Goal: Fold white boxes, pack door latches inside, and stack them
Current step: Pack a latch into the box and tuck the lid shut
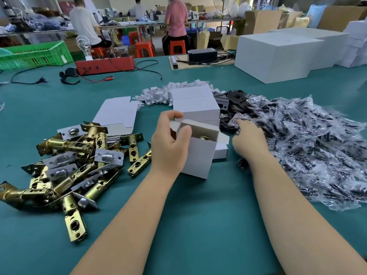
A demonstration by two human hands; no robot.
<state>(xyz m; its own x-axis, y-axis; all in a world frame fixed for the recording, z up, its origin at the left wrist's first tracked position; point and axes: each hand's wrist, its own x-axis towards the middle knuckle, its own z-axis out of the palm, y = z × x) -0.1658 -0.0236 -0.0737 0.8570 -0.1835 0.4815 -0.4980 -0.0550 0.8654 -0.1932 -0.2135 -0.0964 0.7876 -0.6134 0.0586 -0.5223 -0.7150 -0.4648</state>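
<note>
Box [200,153] upright between left hand [168,144] fingers [174,115] and thumb

Teal table [188,225] fills the foreground. On its far edge: green crate [33,55] at left, red case [105,65] with black cables beside it, black unit [202,55] on a board, big white cartons [278,56] at right. Behind: long benches [139,24] cluttered with goods, orange stools [145,49], brown cartons [262,20], a fan [221,1]. Three workers face away, two seated. Light even and bright.
</note>
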